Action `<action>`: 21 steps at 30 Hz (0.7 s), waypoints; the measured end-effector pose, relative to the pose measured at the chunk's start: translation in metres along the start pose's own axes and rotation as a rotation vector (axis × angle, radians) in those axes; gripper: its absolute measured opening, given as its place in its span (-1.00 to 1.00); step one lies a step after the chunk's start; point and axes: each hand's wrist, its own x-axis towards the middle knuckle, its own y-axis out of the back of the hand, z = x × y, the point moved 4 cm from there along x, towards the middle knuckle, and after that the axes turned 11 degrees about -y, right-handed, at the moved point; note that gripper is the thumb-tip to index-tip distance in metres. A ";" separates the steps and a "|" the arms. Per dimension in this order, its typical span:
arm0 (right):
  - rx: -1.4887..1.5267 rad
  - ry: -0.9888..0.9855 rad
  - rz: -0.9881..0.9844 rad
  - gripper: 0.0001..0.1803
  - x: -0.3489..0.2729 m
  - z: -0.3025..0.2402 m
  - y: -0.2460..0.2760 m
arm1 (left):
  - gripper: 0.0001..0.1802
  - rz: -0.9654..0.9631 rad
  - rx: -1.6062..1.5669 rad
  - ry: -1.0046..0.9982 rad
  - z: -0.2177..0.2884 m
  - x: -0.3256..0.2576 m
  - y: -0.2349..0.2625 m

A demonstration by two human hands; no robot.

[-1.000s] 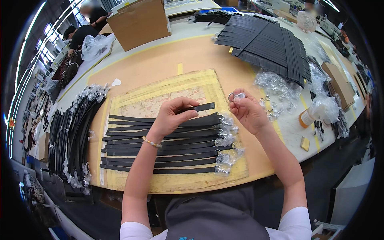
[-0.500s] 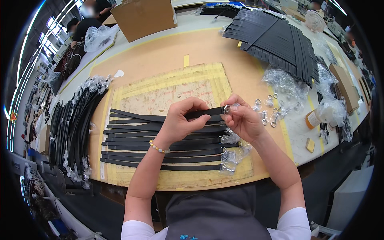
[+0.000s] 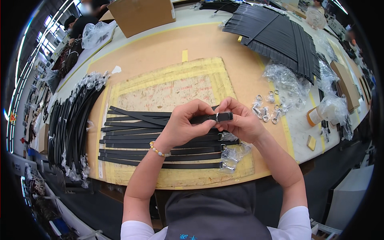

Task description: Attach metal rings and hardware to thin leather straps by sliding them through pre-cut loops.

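Note:
My left hand (image 3: 182, 122) pinches a black strap (image 3: 227, 116) between thumb and fingers, a little above the row of other straps. A metal ring (image 3: 217, 117) sits round that strap, and a short folded-looking end of it sticks out to the right. My right hand (image 3: 242, 122) grips this end by the ring, thumb and fingertips closed. Underneath, several flat black straps (image 3: 132, 142) lie side by side on a worn, yellow-taped board (image 3: 160, 182). Metal hooks in clear plastic wrap (image 3: 230, 155) show at their right ends.
Finished-looking black straps hang in a bundle (image 3: 74, 120) over the left edge. Loose metal hooks (image 3: 265, 114), crumpled plastic (image 3: 280, 76), an orange-sided jar (image 3: 314, 117) and a yellow block (image 3: 311, 143) lie right. Stacked straps (image 3: 276, 40) and a cardboard box (image 3: 142, 16) stand farther back.
Both hands have drawn closer together. The strap's end now pokes rightward past the ring, and the ring has shifted left toward my left fingertips.

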 end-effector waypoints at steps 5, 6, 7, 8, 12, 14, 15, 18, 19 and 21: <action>-0.063 0.017 -0.003 -0.80 -0.002 -0.001 0.000 | -0.79 -0.007 0.114 -0.002 0.010 -0.001 -0.001; -0.075 -0.003 0.016 -0.81 -0.003 -0.002 -0.002 | -0.80 0.007 0.158 -0.031 0.015 -0.001 0.000; -0.074 -0.005 0.018 -0.81 -0.004 -0.004 -0.004 | -0.80 0.020 0.201 -0.060 0.018 -0.001 0.000; -0.056 -0.014 0.005 -0.82 -0.005 -0.005 -0.006 | -0.80 0.020 0.198 -0.058 0.021 -0.001 -0.001; -0.047 -0.011 -0.018 -0.82 -0.006 -0.002 -0.003 | -0.82 0.017 0.244 -0.124 0.028 -0.002 -0.005; -0.088 -0.004 -0.013 -0.79 -0.005 -0.002 -0.004 | -0.81 0.018 0.262 -0.128 0.030 -0.001 -0.006; -0.131 0.005 -0.009 -0.76 -0.006 -0.003 -0.005 | -0.79 -0.014 0.359 -0.198 0.036 0.000 -0.008; -0.196 -0.063 0.061 -0.74 -0.009 -0.006 -0.012 | -0.77 -0.036 0.505 -0.303 0.038 -0.001 -0.011; -0.193 -0.067 0.060 -0.74 -0.011 -0.008 -0.016 | -0.78 -0.028 0.556 -0.339 0.038 -0.002 -0.012; -0.401 -0.136 0.194 -0.76 -0.012 -0.009 -0.020 | -0.76 -0.063 0.643 -0.362 0.036 -0.003 -0.013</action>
